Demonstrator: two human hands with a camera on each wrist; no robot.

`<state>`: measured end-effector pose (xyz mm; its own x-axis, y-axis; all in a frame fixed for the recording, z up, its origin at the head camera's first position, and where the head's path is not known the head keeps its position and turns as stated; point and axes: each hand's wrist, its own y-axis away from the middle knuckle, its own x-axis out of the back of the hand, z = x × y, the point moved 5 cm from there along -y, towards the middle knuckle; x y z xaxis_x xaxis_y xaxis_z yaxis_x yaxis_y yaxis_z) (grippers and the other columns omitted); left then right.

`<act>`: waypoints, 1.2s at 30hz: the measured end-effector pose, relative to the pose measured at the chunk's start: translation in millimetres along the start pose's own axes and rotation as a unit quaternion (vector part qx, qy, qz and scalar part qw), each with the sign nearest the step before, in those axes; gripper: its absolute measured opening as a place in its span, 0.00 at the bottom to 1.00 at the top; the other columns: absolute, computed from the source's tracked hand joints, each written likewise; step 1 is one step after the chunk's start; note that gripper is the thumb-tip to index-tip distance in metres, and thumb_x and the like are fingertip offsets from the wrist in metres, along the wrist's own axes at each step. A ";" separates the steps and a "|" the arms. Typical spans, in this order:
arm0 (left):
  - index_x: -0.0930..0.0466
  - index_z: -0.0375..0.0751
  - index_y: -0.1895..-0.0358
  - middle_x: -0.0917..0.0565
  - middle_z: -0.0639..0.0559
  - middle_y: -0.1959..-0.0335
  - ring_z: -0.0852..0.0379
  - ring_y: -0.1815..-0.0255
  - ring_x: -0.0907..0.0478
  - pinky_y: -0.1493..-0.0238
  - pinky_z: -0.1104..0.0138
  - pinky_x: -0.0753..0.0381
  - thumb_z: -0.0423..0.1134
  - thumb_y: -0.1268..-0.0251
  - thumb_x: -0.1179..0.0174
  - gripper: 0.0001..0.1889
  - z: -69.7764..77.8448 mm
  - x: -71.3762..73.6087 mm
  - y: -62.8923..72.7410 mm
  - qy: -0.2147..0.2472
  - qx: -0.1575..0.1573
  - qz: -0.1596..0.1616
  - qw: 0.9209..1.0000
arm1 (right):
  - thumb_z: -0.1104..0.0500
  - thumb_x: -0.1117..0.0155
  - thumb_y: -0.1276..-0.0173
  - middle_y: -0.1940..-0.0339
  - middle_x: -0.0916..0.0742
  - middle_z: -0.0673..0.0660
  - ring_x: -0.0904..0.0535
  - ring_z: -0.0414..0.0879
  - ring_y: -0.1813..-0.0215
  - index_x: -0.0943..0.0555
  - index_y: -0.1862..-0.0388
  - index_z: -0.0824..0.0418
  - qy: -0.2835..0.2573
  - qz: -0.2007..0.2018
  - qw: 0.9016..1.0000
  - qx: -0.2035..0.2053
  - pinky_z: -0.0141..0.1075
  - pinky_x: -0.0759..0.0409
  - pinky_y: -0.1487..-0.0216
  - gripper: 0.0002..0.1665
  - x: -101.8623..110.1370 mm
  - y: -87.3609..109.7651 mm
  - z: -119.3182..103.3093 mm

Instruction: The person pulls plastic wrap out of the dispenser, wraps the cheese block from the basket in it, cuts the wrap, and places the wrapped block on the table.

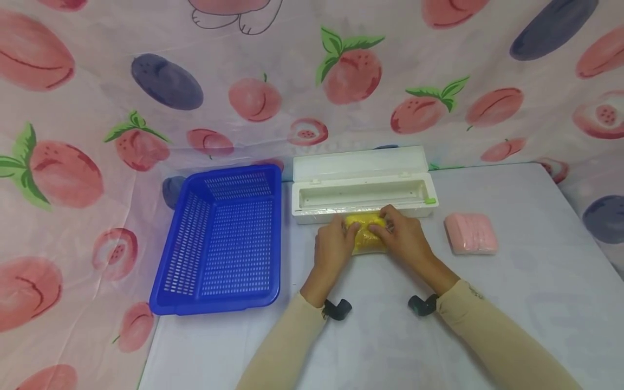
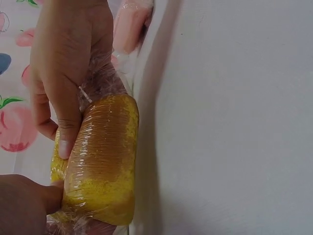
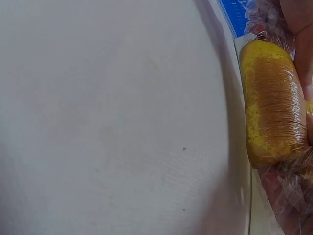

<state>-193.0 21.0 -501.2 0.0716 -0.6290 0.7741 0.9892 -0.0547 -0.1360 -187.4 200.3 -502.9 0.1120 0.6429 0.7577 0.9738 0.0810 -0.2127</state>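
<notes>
A yellow and brown block wrapped in clear plastic film [image 1: 369,238] is between both hands, in front of the white box. My left hand [image 1: 333,241] grips its left end, thumb pressed on the top. From the right, my right hand [image 1: 407,235] grips the other end, its thumb also on top. Crumpled film [image 2: 100,78] bunches at the block's ends under the fingers. In the left wrist view the block's rounded, shiny side [image 2: 105,156] faces the camera. The right wrist view shows the same wrapped block [image 3: 274,107] at its right edge.
Behind the hands stands a long white box [image 1: 317,219] with its lid raised and a small green piece [image 1: 430,201] at its right end. A blue perforated basket [image 1: 278,244] is at the left. To the right lies a pink, film-wrapped block [image 1: 471,234]. Fruit-print cloth [image 1: 273,49] hangs behind the table.
</notes>
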 end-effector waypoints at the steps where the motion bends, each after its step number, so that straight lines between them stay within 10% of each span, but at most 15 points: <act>1: 0.23 0.44 0.63 0.24 0.54 0.82 0.57 0.79 0.27 0.82 0.68 0.36 0.56 0.27 0.39 0.18 0.2 0.3 0.1 -0.002 0.001 -0.002 1.000 | 0.47 0.26 0.33 0.67 0.10 0.60 0.13 0.53 0.66 0.24 0.52 0.57 -0.001 -0.003 1.000 -0.001 0.42 0.18 0.69 0.22 -0.3 -0.1 0.1; 11: 0.22 0.43 0.61 0.18 0.49 0.78 0.52 0.79 0.20 0.81 0.63 0.30 0.56 0.27 0.39 0.18 0.6 -3.0 0.9 -0.054 -0.010 -0.001 0.999 | 0.48 0.26 0.35 0.69 0.10 0.59 0.14 0.52 0.67 0.23 0.52 0.58 -0.003 -0.004 1.000 -0.001 0.41 0.19 0.70 0.22 -4.5 1.0 2.1; 17: 0.18 0.48 0.51 0.19 0.50 0.58 0.51 0.60 0.20 0.70 0.61 0.22 0.50 0.31 0.34 0.14 13.5 1.4 7.0 -0.148 -0.119 0.061 0.980 | 0.45 0.27 0.33 0.66 0.10 0.60 0.15 0.51 0.67 0.22 0.48 0.57 -0.003 -0.009 1.000 -0.007 0.39 0.20 0.70 0.24 -7.1 0.0 5.2; 21: 0.14 0.47 0.49 0.19 0.51 0.52 0.54 0.54 0.20 0.59 0.63 0.18 0.43 0.33 0.32 0.12 15.8 2.8 6.5 -0.082 -0.166 0.064 0.981 | 0.42 0.29 0.32 0.58 0.10 0.61 0.14 0.52 0.62 0.20 0.43 0.57 -0.003 -0.015 1.000 -0.017 0.43 0.18 0.65 0.27 -4.6 -0.9 5.8; 30: 0.13 0.43 0.50 0.19 0.50 0.56 0.58 0.60 0.20 0.58 0.72 0.19 0.43 0.35 0.29 0.13 -4.1 -4.9 -6.5 0.085 -0.115 0.023 0.989 | 0.45 0.29 0.32 0.58 0.15 0.58 0.21 0.51 0.58 0.15 0.42 0.60 0.020 0.025 0.999 0.001 0.45 0.21 0.58 0.26 7.7 0.3 1.6; 36: 0.11 0.44 0.54 0.17 0.50 0.60 0.58 0.60 0.19 0.59 0.73 0.19 0.39 0.37 0.28 0.10 -11.3 -9.1 -9.8 0.118 -0.108 0.038 0.986 | 0.46 0.30 0.30 0.61 0.14 0.54 0.21 0.49 0.60 0.16 0.42 0.57 0.013 0.007 1.000 -0.008 0.42 0.22 0.58 0.24 3.4 -2.2 7.0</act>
<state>-204.8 18.5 -513.9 0.0878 -0.7989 0.5950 0.9303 -0.1478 -0.3358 -190.5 207.7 -504.2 0.1309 0.6233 0.7709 0.9752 0.0590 -0.2133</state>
